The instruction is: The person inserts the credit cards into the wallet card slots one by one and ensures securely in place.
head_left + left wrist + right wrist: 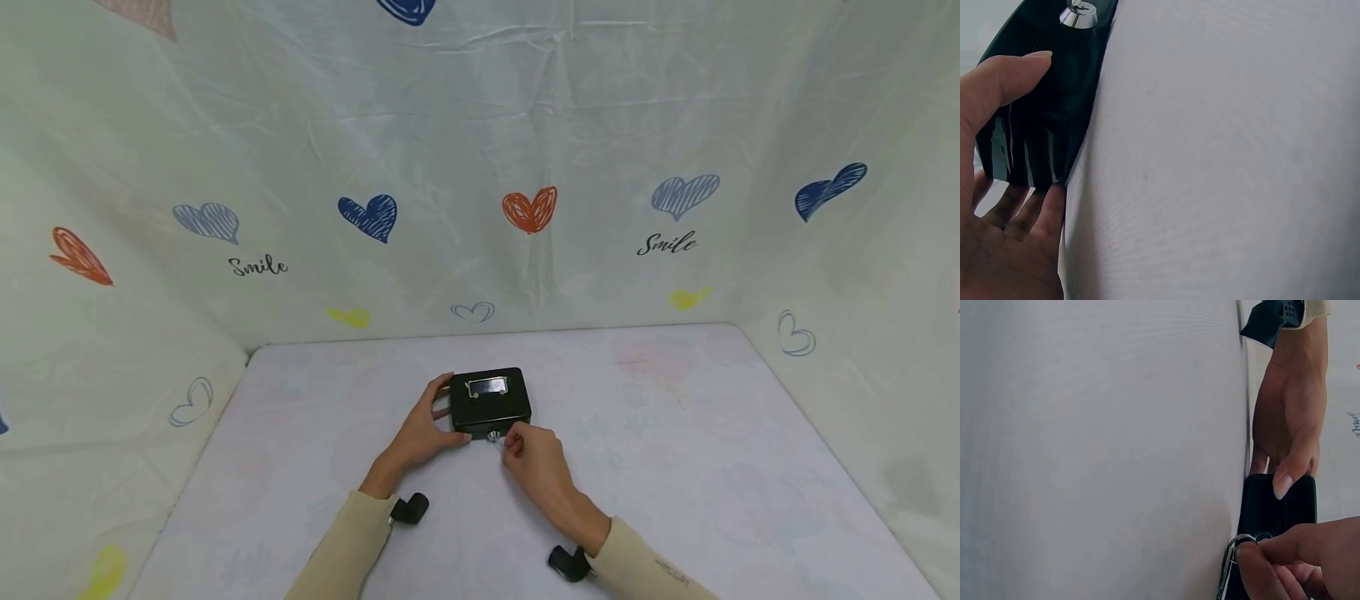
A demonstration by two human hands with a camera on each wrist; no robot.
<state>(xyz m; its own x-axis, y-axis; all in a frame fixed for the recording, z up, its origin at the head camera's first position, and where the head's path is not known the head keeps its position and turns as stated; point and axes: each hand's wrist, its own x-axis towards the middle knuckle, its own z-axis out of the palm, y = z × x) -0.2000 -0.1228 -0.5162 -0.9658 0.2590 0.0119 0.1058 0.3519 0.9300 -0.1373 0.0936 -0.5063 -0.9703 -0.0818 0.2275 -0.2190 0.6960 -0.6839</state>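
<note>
Head view shows whitish heart-printed fabric (450, 125) hanging left, right and far around a pale counter (675, 467) whose far middle bears a glossy black rectangular box (491, 410), fingers of the left hand (420, 435) clamped on its left end, those of the right hand (542, 467) pinching a silver metal ring (1245, 537) at its near side.

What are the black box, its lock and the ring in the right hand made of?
Black box: probably painted metal with a glossy finish, judging by sharp reflections on its side; hard plastic is possible.
Lock: looks like polished or chromed metal, given its bright silver face.
Ring: likely smooth metal wire, from its thin round shape and silvery shine.
</note>
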